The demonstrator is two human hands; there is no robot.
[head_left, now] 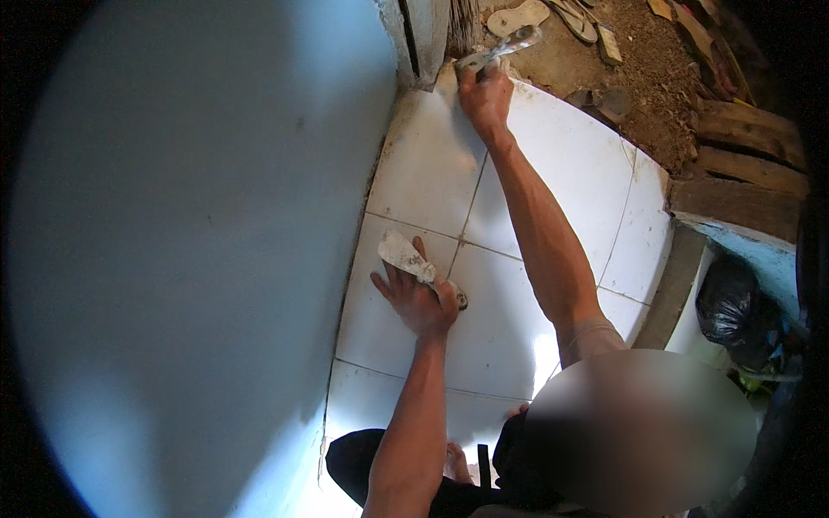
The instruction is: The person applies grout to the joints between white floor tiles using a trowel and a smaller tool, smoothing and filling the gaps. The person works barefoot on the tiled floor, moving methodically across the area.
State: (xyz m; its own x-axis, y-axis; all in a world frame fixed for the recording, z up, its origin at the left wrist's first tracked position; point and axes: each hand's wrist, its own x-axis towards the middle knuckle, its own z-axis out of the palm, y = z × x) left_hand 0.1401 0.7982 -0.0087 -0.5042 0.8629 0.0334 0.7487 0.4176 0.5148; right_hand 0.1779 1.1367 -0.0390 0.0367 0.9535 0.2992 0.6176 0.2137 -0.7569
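Note:
My left hand (419,302) rests on the white floor tiles (492,345) with its fingers spread. A putty knife (404,252) with a whitish, crusted blade lies across those fingers, its handle held under the thumb. Further off, my right hand (489,102) is closed round a second hand tool (523,38) at the far edge of the tiles. A shiny, smeared handle sticks out to the right of that fist. Its flat metal part points left, and my fingers partly hide it.
A pale blue wall (207,233) runs along the left. Beyond the tiles lies brown dirt (639,52) with sandals (518,17) on it. Wooden blocks (743,173) and a black plastic bag (734,302) are on the right. A blurred round patch covers the lower right.

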